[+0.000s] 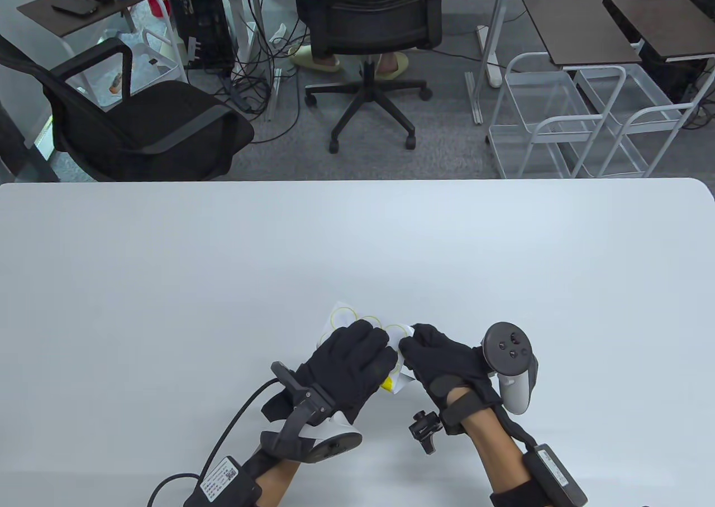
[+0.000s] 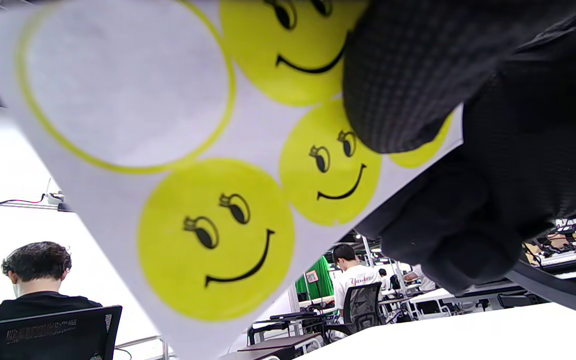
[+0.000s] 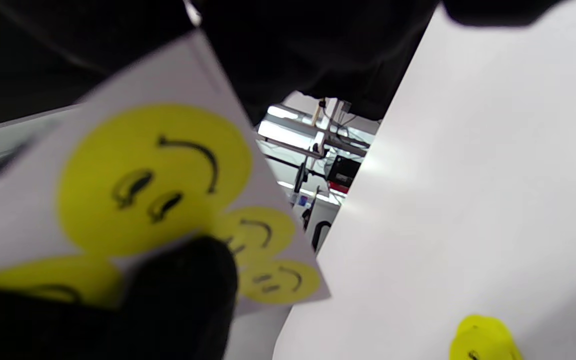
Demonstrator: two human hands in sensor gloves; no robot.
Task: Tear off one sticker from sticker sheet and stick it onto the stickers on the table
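Left hand (image 1: 349,364) grips the sticker sheet (image 2: 178,200) clear of the bench (image 1: 167,283), right hand (image 1: 441,356) pinching its near edge beside the left fingers; risk judged: gloved fingertips may tear or crease the smiley sticker (image 2: 215,240) during peeling.

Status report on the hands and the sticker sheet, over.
Left hand and right hand both grip the smiley sticker sheet above the table. One slot already empty. Yellow stickers lie on the table. Nothing in the way.
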